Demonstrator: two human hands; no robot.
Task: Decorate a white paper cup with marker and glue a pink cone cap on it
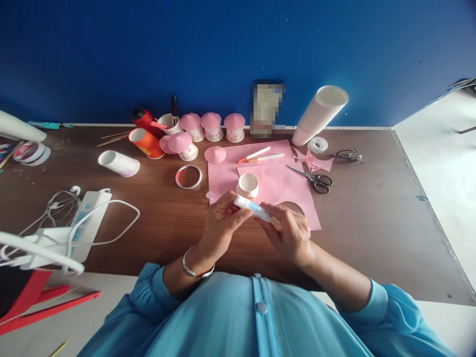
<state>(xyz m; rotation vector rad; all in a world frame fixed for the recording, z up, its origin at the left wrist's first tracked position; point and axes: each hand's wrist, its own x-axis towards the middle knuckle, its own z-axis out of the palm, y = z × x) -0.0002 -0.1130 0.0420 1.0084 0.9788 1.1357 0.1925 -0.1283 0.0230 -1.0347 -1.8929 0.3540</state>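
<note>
Between my two hands is a small white and blue tube (256,208), like a glue stick. The fingers of my left hand (221,225) pinch its white end. My right hand (292,230) grips the other end with thumb and fingertips. Just beyond the tube a short white paper cup piece (247,185) stands open side up on pink paper (275,183). On the same paper lie a pink cone (215,155) and two markers (266,157). Several decorated cups with pink cone tops (210,122) stand near the blue wall.
Scissors (320,182), pink scraps (316,162), a ribbon roll (318,145) and glasses (347,155) lie right. A tall cup stack (316,116) leans behind. Left are a tape ring (188,177), a white cup (119,163), an orange cup (147,144) and a power strip (89,223) with cables.
</note>
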